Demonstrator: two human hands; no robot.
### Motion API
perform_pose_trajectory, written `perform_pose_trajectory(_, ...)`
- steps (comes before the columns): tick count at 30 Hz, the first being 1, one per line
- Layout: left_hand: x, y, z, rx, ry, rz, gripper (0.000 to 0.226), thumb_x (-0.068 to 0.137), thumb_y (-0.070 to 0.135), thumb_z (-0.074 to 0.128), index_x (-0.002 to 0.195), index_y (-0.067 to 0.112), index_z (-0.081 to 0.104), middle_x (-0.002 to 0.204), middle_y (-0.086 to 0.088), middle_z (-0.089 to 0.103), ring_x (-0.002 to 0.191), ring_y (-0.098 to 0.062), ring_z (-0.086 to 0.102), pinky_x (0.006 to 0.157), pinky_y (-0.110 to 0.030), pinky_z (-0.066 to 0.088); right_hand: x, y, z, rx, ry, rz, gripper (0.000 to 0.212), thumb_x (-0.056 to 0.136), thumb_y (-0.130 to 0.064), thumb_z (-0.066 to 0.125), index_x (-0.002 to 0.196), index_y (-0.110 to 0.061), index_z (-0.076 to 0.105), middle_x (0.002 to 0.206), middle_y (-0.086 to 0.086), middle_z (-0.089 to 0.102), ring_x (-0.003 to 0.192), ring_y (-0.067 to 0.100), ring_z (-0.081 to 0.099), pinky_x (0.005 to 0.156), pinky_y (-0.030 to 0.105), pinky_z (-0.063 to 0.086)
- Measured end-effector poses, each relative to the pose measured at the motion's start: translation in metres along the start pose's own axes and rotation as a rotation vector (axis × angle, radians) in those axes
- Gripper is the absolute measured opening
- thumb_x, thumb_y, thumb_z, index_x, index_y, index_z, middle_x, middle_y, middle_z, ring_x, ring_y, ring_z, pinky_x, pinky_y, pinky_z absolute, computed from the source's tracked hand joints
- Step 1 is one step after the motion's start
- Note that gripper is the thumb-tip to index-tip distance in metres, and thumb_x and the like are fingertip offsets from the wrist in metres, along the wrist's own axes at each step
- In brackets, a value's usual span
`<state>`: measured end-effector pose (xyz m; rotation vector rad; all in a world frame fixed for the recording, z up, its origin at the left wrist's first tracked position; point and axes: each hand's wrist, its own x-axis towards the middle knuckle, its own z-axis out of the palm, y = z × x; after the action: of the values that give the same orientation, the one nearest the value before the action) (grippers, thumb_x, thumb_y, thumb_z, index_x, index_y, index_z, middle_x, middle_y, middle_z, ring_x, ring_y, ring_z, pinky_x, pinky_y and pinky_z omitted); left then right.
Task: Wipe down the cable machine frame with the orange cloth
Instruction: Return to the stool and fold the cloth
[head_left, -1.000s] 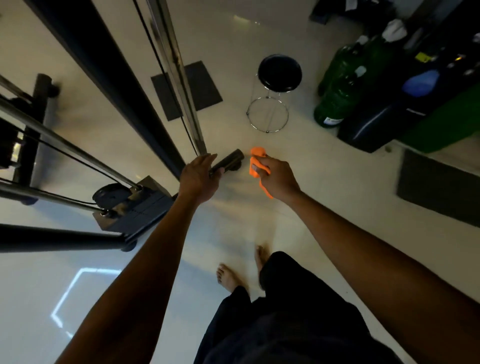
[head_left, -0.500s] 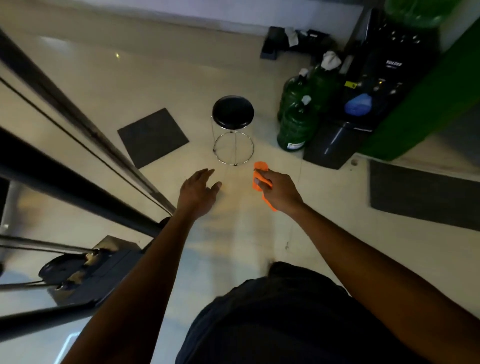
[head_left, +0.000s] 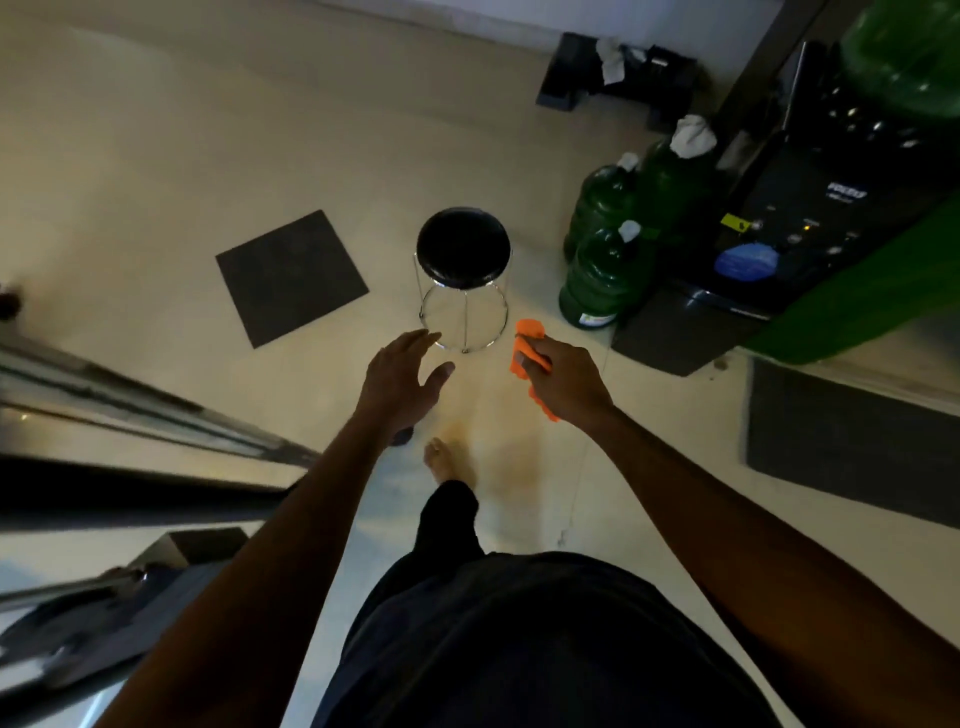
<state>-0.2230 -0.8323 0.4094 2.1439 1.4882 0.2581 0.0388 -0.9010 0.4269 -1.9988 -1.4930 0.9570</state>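
Our right hand (head_left: 563, 382) squeezes the soft, light cloth (head_left: 530, 358); our left hand (head_left: 402, 382) is spread wide, holding nothing, frame (head_left: 156, 421) left.

Both arms outstretched; left hand (head_left: 402, 376) spread, right hand (head_left: 566, 382) fisted.

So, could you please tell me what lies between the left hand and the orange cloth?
In the head view, only bare floor shows between the left hand and the orange cloth.

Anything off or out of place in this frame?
Nothing spilled or broken. Only oddity: the orange cloth, held in the right hand, is off the cable machine frame, over open floor; the left hand is empty.
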Motion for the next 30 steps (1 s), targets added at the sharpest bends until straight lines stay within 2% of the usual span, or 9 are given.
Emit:
perform_pose_trajectory(2,0.042,-0.011,-0.009,0.016,-0.004,0.022,0.059,0.106,0.051,0.059,0.158,0.023,0.051,0.163,-0.004,0.049,0.15,-0.026,0.045,0.122,-0.047,0.036,0.037,-0.013,-0.004,-0.018,0.016,0.0,0.037,0.106,-0.038,0.059,0.142,-0.034,0.066,0.108,0.0,0.078,0.077,0.018,0.077,0.083,0.046,0.064)
perform_pose_trajectory(6,0.125,-0.028,-0.038,0.055,-0.038,0.094,0.061,0.105,0.053,0.06,0.157,0.023,0.05,0.162,-0.006,0.051,0.148,-0.029,0.048,0.12,-0.051,0.041,0.11,-0.039,-0.009,-0.107,0.038,-0.01,0.034,0.108,-0.04,0.06,0.137,-0.025,0.069,0.113,0.008,0.077,0.095,0.028,0.075,0.088,0.043,0.062)
perform_pose_trajectory(10,0.211,-0.048,-0.064,0.065,-0.092,0.163,0.064,0.102,0.058,0.056,0.157,0.027,0.049,0.161,-0.004,0.052,0.147,-0.028,0.049,0.118,-0.056,0.044,0.174,-0.07,-0.019,-0.086,0.069,0.01,0.032,0.11,-0.034,0.059,0.139,-0.023,0.068,0.111,0.006,0.075,0.092,0.02,0.071,0.083,0.033,0.055)
perform_pose_trajectory(14,0.274,-0.068,-0.082,0.071,-0.134,0.18,0.064,0.1,0.059,0.055,0.154,0.024,0.052,0.159,-0.005,0.054,0.144,-0.028,0.053,0.115,-0.058,0.047,0.225,-0.09,-0.021,-0.084,0.089,0.026,0.037,0.11,-0.034,0.06,0.144,-0.02,0.066,0.117,0.009,0.076,0.104,0.028,0.074,0.093,0.043,0.061)
perform_pose_trajectory(18,0.331,-0.089,-0.096,0.061,-0.128,0.159,0.068,0.098,0.062,0.053,0.155,0.023,0.053,0.158,-0.006,0.055,0.144,-0.029,0.053,0.117,-0.053,0.045,0.29,-0.098,-0.02,-0.144,0.102,0.018,0.041,0.106,-0.047,0.055,0.137,-0.024,0.069,0.104,0.006,0.075,0.095,0.028,0.073,0.085,0.05,0.063)
perform_pose_trajectory(20,0.358,-0.101,-0.1,0.055,-0.134,0.126,0.065,0.102,0.059,0.058,0.156,0.023,0.052,0.16,-0.006,0.052,0.147,-0.028,0.049,0.12,-0.052,0.042,0.324,-0.103,-0.022,-0.147,0.1,0.014,0.04,0.106,-0.05,0.053,0.133,-0.025,0.07,0.101,0.004,0.076,0.091,0.026,0.073,0.083,0.047,0.063)
perform_pose_trajectory(24,0.409,-0.111,-0.116,0.074,-0.124,0.101,0.063,0.104,0.054,0.062,0.157,0.022,0.052,0.162,-0.008,0.05,0.15,-0.03,0.046,0.122,-0.054,0.039,0.392,-0.109,-0.035,-0.138,0.058,-0.002,0.028,0.111,-0.036,0.058,0.128,-0.019,0.071,0.101,0.002,0.076,0.081,0.015,0.07,0.079,0.031,0.054)
perform_pose_trajectory(28,0.466,-0.103,-0.131,0.141,-0.193,0.108,0.064,0.104,0.056,0.058,0.158,0.022,0.05,0.164,-0.007,0.048,0.152,-0.03,0.043,0.123,-0.055,0.038,0.451,-0.109,-0.05,-0.102,0.058,0.039,0.025,0.112,-0.037,0.056,0.122,-0.021,0.072,0.089,-0.006,0.07,0.066,0.0,0.065,0.066,0.022,0.051)
perform_pose_trajectory(30,0.501,-0.096,-0.131,0.159,-0.216,0.121,0.067,0.102,0.061,0.055,0.157,0.023,0.052,0.163,-0.007,0.049,0.15,-0.03,0.046,0.122,-0.055,0.039,0.477,-0.104,-0.057,-0.088,0.053,0.078,0.024,0.11,-0.04,0.056,0.121,-0.025,0.072,0.089,-0.007,0.073,0.065,0.003,0.067,0.067,0.028,0.053)
